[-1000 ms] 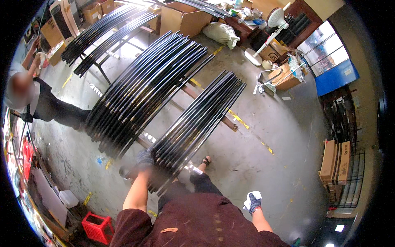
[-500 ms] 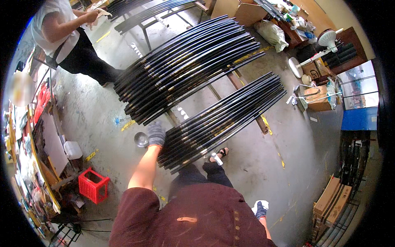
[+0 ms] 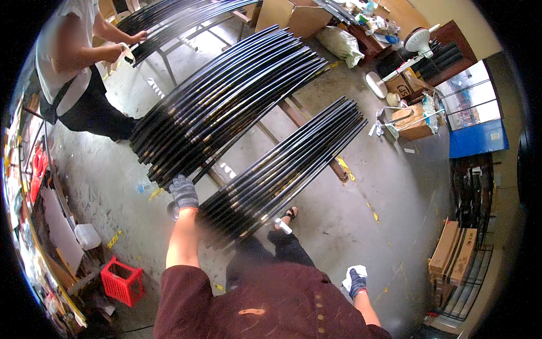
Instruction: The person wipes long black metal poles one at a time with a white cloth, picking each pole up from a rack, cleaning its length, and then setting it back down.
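Observation:
My left hand (image 3: pixel 184 193), in a grey glove, is at the near-left end of the larger group of long black rods (image 3: pixel 226 101). Its fingers appear closed around the end of the nearest rod in that group, though the palm side is hidden. A small round metal bowl (image 3: pixel 172 211) shows partly behind the wrist. Closer to me lies a smaller group of black rods (image 3: pixel 288 164), side by side on the rack. Out to my right, my gloved right hand (image 3: pixel 358 282) is closed on a white cloth (image 3: pixel 352 273).
Rack bars (image 3: pixel 293 113) run under the rods. At the far left a person (image 3: pixel 84 73) stands by more rods, holding something pale. A red plastic crate (image 3: pixel 122 281) and a white jug (image 3: pixel 87 236) stand left. A white fan (image 3: pixel 418 42) and cardboard boxes (image 3: pixel 451 254) are right.
My left hand has moved from beside the smaller group to the larger group's near end. The whole view has shifted. The other person's hands have moved apart.

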